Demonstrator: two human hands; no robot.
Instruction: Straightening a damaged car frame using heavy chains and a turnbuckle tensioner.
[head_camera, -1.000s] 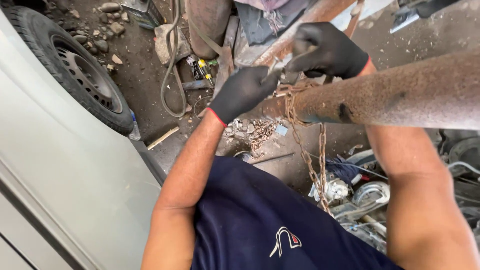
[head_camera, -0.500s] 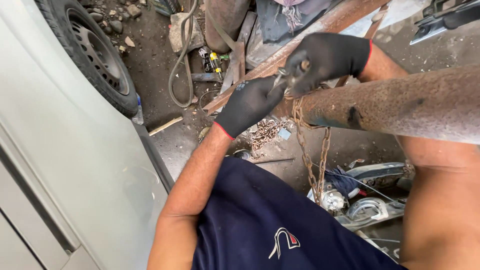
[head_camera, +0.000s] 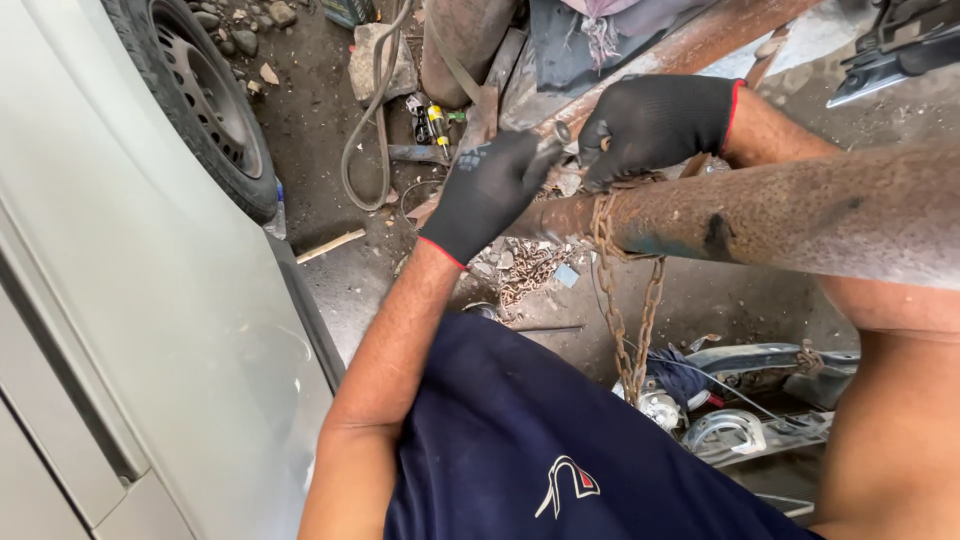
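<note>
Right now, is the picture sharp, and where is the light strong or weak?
Head view: mostly sharp; the gloved left hand and rusty pipe are clear. Daylight is soft, brightest on the pale car panel; the ground beneath the pipe lies in shadow.

Below me the dirt floor carries stones, a hose and a chain heap.

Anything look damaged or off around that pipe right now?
The pipe is heavily rusted, with a dark patch midway. A rusty chain loops around it and hangs down. Both gloved hands work at its end.
</note>
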